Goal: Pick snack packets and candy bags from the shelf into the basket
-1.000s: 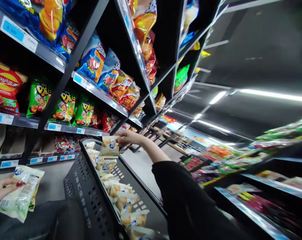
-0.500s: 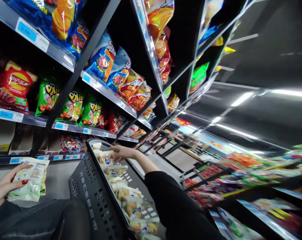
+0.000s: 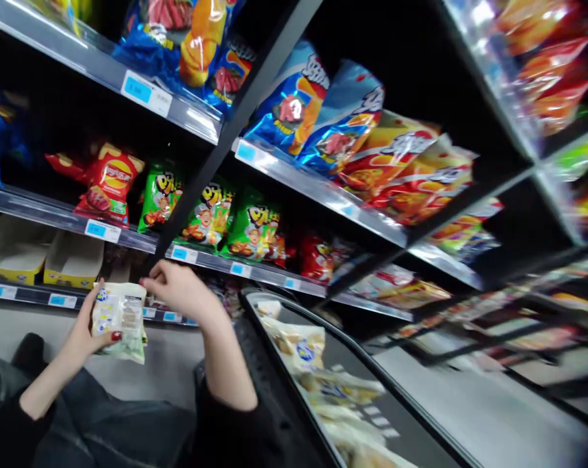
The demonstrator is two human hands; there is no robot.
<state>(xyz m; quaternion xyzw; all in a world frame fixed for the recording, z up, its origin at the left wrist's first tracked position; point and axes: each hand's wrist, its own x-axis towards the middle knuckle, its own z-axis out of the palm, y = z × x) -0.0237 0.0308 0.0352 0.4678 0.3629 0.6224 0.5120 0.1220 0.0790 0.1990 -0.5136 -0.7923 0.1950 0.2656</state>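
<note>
My left hand [image 3: 86, 328] grips a pale green and white snack packet [image 3: 119, 318] in front of the low shelves. My right hand [image 3: 177, 291] is right beside the packet's upper edge, fingers curled and pinched near its top corner; whether it touches the packet I cannot tell. To the right, a black bin [image 3: 269, 383] holds a row of several cream snack packets [image 3: 298, 344] along its sloping tray.
Black shelves [image 3: 210, 169] carry chip bags: red ones [image 3: 109, 185], green ones [image 3: 210, 214], blue and orange ones [image 3: 342, 130] above. Blue price tags line the shelf edges. Open cardboard boxes [image 3: 15, 250] sit on the low left shelf. An aisle floor stretches to the right.
My right hand left the cream packets in the bin and came across to the packet in my left hand. The view swung left and closer to the shelves.
</note>
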